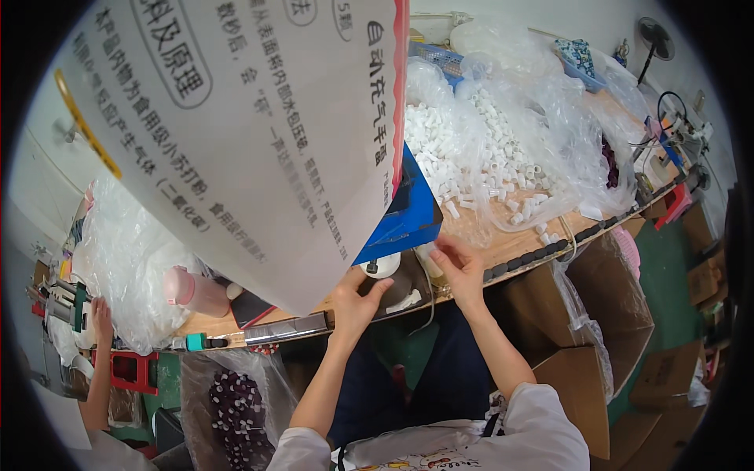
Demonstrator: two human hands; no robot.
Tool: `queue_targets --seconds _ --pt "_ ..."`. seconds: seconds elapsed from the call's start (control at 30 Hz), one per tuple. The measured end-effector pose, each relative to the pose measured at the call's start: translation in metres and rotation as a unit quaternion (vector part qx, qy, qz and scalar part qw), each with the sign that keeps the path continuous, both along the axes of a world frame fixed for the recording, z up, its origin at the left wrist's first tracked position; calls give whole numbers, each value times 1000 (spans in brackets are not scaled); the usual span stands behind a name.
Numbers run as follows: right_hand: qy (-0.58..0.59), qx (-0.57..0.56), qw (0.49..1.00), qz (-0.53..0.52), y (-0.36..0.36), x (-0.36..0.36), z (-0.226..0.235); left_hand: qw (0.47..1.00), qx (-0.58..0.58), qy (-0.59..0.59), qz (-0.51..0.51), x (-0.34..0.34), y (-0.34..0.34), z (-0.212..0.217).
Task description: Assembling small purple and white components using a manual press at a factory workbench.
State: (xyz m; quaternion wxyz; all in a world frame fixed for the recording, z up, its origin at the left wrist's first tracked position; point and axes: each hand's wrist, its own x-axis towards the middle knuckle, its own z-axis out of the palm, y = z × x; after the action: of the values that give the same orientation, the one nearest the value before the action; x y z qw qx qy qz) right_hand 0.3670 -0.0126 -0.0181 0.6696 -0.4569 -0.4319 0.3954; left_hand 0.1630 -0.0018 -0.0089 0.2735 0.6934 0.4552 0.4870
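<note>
My left hand (358, 302) is at the table's front edge, beside a white round part (383, 267) under the blue machine (408, 216). Its thumb stands apart from the fingers, and nothing shows between them. To the right of the machine, the fingertips of my right hand (463, 273) are pinched together by a small pale piece, too small to name. A dark tray-like surface (404, 286) with a scrap of white material (404, 302) lies between my hands. A large printed sheet (259, 141) hides much of the machine and the table behind it.
Many small white plastic caps (487, 141) spill from clear bags (550, 118) at the right. On the left are a pink bottle (192, 289) and more clear plastic (129, 259). A co-worker's hand (100, 320) is at a green machine (78, 306). Cardboard boxes (573, 377) stand below right.
</note>
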Motion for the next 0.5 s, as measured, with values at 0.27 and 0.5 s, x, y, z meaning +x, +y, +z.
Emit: queue_targets --seconds 0.27,0.5 --pt "-57 26 998 30 4 14 -8 986 -156 54 -25 -20 10 18" --pt "-336 41 929 -149 41 78 -6 975 -26 -183 120 -10 8 -4"
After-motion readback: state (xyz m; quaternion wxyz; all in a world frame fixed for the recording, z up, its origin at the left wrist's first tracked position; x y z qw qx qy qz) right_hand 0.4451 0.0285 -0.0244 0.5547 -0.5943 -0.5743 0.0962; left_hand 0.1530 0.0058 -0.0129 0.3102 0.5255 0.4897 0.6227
